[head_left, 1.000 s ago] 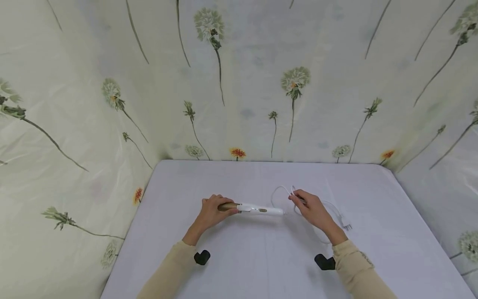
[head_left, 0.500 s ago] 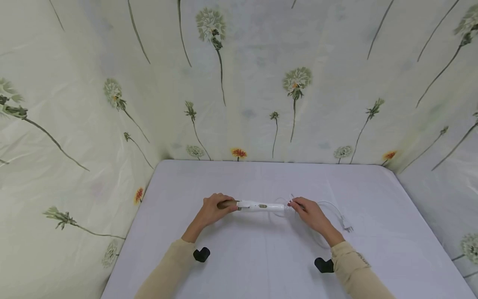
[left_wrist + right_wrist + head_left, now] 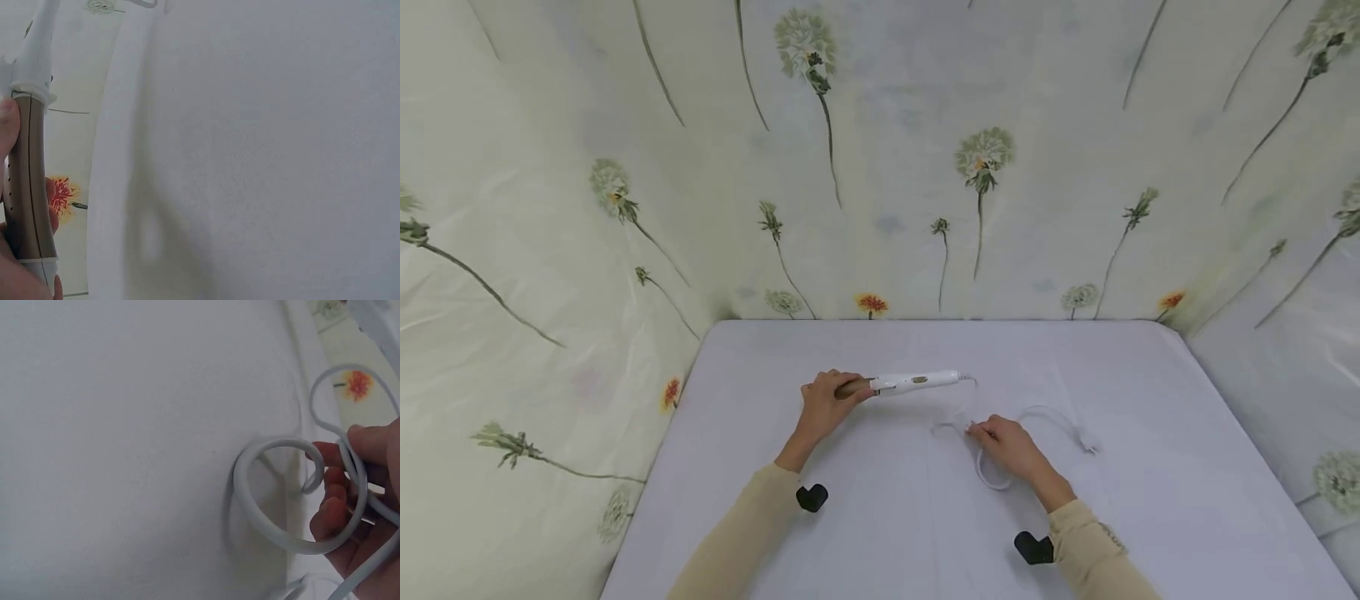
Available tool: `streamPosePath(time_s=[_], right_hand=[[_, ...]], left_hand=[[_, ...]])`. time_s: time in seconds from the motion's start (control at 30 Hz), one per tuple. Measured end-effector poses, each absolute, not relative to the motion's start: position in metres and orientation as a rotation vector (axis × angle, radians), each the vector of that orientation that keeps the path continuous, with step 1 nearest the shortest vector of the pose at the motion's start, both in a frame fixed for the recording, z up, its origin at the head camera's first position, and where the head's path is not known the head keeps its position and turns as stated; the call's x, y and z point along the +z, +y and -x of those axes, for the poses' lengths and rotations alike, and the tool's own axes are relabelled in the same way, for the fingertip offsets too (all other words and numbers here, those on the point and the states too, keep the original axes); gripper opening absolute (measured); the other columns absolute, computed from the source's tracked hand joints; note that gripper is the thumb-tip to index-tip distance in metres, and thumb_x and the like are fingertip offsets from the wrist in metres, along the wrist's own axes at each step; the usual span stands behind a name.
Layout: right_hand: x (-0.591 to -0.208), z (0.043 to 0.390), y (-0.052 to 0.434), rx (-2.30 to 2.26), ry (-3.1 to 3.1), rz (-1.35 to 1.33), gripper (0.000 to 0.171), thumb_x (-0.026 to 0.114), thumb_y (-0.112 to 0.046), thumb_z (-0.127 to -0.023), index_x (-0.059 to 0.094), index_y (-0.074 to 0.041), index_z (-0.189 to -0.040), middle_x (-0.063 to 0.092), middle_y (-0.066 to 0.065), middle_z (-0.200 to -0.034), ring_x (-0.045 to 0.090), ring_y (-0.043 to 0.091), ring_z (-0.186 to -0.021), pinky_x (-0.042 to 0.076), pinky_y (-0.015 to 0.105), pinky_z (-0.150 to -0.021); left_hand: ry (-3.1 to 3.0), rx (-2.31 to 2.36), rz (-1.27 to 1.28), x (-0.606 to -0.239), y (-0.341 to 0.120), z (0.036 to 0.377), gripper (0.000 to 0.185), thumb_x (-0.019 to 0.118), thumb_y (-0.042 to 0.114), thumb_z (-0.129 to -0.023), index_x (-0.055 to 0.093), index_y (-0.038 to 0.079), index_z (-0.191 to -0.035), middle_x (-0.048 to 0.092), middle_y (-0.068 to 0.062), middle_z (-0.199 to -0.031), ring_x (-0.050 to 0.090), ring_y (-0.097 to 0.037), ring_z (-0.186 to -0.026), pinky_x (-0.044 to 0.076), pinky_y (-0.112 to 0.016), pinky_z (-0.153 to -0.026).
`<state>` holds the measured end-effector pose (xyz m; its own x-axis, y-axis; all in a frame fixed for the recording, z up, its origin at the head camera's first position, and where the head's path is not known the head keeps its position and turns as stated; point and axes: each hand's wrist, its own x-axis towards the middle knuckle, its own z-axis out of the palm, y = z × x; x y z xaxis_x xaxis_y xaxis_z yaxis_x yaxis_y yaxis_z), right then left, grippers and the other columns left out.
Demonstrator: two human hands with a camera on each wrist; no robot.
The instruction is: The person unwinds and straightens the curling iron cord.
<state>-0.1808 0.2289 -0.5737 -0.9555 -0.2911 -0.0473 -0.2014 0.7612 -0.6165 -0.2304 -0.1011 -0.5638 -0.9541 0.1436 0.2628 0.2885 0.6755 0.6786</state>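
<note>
While gathering slack toward the table's (image 3: 1150, 533) near edge, the right hand (image 3: 1011, 448) pinches a coil of white cord (image 3: 275, 531). Beyond, nearer the centre, the left hand (image 3: 822, 407) clamps the curling iron's (image 3: 901, 383) bronze barrel, apparently steadying it against the cord's pull.

White curling iron (image 3: 910, 382), cord (image 3: 1000, 433) looped

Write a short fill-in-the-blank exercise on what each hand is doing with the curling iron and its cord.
1. The left hand grips the curling iron by its ____ barrel.
2. The right hand holds the white ____, part of which lies looped on the table.
3. The plug lies to the ____ of the right hand in the head view.

Missing words: brown; cord; right
</note>
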Motion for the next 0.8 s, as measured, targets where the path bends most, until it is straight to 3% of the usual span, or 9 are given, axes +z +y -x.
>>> streamPosePath(time_s=[0.17,0.3,0.43,0.6,0.8], right_hand=[[-0.571,0.161,0.216,-0.904,2.835,0.383,0.026,0.056,-0.021,-0.095,0.071,-0.007,-0.078,0.046,-0.001,-0.07,0.04,0.01,-0.062,0.034,0.024,-0.057],[-0.576,0.151,0.206,-0.808,3.03,0.45,0.021,0.059,-0.015,-0.093,0.072,0.001,-0.095,0.053,0.005,-0.082,0.047,0.014,-0.072,0.042,0.029,-0.064],[-0.586,0.149,0.2,-0.787,3.179,0.435,0.029,0.058,-0.014,-0.094,0.059,0.008,-0.113,0.053,0.013,-0.096,0.053,0.021,-0.08,0.046,0.036,-0.07],[-0.588,0.15,0.199,-0.937,3.142,0.212,0.029,0.057,-0.022,-0.094,0.046,-0.001,-0.11,0.049,0.014,-0.098,0.051,0.023,-0.081,0.043,0.037,-0.069],[-0.585,0.15,0.204,-1.005,3.098,0.212,0.033,0.052,-0.032,-0.097,0.049,-0.004,-0.116,0.052,0.013,-0.102,0.054,0.024,-0.091,0.043,0.039,-0.073]], left_hand=[[-2.711,-1.052,0.288,-0.571,-0.097,0.245,0.043,0.07,0.053,-0.077,0.072,0.022,-0.106,0.069,-0.001,-0.099,0.055,-0.024,-0.093,0.025,-0.047,-0.083],[-2.701,-0.894,0.312,-0.583,-0.094,0.259,0.044,0.068,0.056,-0.076,0.072,0.023,-0.105,0.068,-0.001,-0.096,0.055,-0.023,-0.09,0.026,-0.049,-0.085],[-2.731,-0.821,0.317,-0.594,-0.096,0.266,0.042,0.067,0.055,-0.078,0.071,0.023,-0.106,0.067,-0.002,-0.095,0.054,-0.023,-0.091,0.026,-0.051,-0.086],[-2.808,-0.847,0.297,-0.602,-0.096,0.266,0.041,0.066,0.054,-0.082,0.069,0.023,-0.109,0.063,-0.004,-0.104,0.052,-0.025,-0.096,0.027,-0.051,-0.086],[-2.79,-0.843,0.288,-0.608,-0.092,0.265,0.041,0.063,0.054,-0.084,0.069,0.024,-0.111,0.058,-0.006,-0.109,0.051,-0.027,-0.101,0.026,-0.056,-0.09]])
